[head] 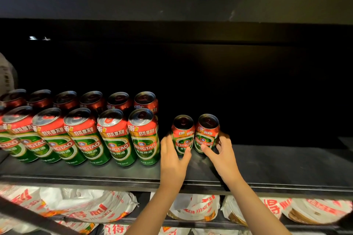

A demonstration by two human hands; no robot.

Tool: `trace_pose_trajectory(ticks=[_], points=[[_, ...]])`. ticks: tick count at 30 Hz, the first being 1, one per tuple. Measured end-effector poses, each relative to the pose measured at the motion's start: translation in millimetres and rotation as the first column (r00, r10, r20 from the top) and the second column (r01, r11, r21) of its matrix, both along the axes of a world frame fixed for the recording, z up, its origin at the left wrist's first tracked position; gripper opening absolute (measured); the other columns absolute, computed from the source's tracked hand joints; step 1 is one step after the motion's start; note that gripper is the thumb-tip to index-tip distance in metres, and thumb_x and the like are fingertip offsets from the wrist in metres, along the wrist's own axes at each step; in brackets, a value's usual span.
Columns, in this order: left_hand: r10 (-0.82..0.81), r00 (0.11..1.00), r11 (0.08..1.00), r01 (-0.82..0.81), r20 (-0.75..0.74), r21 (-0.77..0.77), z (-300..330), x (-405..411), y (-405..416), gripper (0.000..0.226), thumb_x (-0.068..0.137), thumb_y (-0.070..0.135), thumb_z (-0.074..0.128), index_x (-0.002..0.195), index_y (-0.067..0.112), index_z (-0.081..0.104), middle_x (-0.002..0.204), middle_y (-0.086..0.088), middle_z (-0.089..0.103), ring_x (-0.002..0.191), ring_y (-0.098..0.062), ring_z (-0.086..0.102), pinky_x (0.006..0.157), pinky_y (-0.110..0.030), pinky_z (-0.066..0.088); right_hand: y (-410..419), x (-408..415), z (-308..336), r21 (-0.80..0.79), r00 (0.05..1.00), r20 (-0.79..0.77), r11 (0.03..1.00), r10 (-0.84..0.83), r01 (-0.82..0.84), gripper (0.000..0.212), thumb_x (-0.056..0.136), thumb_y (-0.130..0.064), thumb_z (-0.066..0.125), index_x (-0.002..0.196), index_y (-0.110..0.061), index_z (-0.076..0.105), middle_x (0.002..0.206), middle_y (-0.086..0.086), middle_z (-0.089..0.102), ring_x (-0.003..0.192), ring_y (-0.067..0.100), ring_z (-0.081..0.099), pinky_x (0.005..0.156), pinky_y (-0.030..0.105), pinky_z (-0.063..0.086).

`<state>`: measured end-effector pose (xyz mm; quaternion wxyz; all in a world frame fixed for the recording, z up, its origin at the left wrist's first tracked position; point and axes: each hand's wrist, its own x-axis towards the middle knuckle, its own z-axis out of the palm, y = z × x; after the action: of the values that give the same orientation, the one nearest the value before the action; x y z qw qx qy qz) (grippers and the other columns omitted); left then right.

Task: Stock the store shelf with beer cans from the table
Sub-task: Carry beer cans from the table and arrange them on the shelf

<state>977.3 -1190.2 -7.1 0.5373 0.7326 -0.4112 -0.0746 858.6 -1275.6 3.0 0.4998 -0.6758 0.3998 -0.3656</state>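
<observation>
Left hand [172,160] grasps can [183,133]; right hand [222,155] grasps second can [207,132] | 11 shelved

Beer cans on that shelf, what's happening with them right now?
A person is stocking the shelf. The left hand holds one can and the right hand holds the can beside it, both standing upright just right of two stocked rows. The right part of the shelf is bare.

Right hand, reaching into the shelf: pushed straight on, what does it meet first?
The right hand already grips the right can; behind it only dark shelf shows, depth unclear.
</observation>
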Motion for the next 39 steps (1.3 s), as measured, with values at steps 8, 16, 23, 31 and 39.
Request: trace_pose_trajectory(ticks=[8, 16, 23, 31, 39], points=[[0.012, 0.992, 1.000, -0.010, -0.127, 0.015, -4, 3, -4, 0.073, 0.080, 0.032, 0.071, 0.137, 0.011, 0.031, 0.127, -0.002, 0.049, 0.118, -0.012, 0.048, 0.101, -0.030, 0.043, 2, -1, 5, 0.008, 1.000, 0.004, 1.000, 0.002, -0.002, 0.054, 0.082, -0.012, 0.070, 0.120, -0.029, 0.037, 0.116, -0.018, 0.048, 0.108, -0.006, 0.046, 0.079, 0.001, 0.038], [0.050, 0.997, 0.998, -0.048, -0.050, 0.042, -4, 0, -1, 0.059, 0.086, 0.036, 0.063, 0.134, 0.011, 0.040, 0.123, -0.002, 0.053, 0.113, -0.012, 0.051, 0.098, -0.030, 0.045, 5, 0, 7, 0.015, 1.000, -0.014, 1.000, -0.013, 0.014, 0.052, 0.082, -0.018, 0.072, 0.122, -0.027, 0.041, 0.130, -0.007, 0.046, 0.119, 0.004, 0.042, 0.094, 0.019, 0.038], [0.120, 0.984, 0.984, -0.136, 0.135, 0.113, -2, -7, -4, 0.052, 0.091, 0.035, 0.055, 0.129, 0.005, 0.039, 0.123, -0.010, 0.043, 0.111, -0.021, 0.048, 0.094, -0.032, 0.046, 3, 0, 7, -0.013, 0.999, -0.047, 1.000, -0.001, 0.000, 0.044, 0.083, -0.020, 0.070, 0.116, -0.030, 0.043, 0.121, -0.010, 0.049, 0.115, 0.001, 0.042, 0.095, 0.017, 0.034], [0.224, 0.973, 0.973, -0.220, -0.054, 0.071, -1, -17, -4, 0.063, 0.084, 0.033, 0.067, 0.136, 0.010, 0.039, 0.127, -0.004, 0.051, 0.119, -0.019, 0.047, 0.101, -0.036, 0.042, 3, 1, 9, -0.019, 0.997, -0.077, 1.000, -0.012, 0.010, 0.052, 0.083, -0.020, 0.070, 0.128, -0.021, 0.044, 0.120, -0.012, 0.046, 0.111, -0.002, 0.040, 0.089, 0.008, 0.034], [0.299, 0.952, 0.952, -0.292, -0.062, 0.095, -5, -20, -7, 0.064, 0.087, 0.035, 0.062, 0.141, 0.014, 0.036, 0.136, -0.002, 0.048, 0.126, -0.018, 0.045, 0.105, -0.036, 0.040, 3, 2, 7, -0.002, 0.998, -0.050, 1.000, -0.029, 0.029, 0.061, 0.078, -0.025, 0.075, 0.131, -0.017, 0.044, 0.135, 0.001, 0.049, 0.124, 0.016, 0.048, 0.092, 0.020, 0.040]])
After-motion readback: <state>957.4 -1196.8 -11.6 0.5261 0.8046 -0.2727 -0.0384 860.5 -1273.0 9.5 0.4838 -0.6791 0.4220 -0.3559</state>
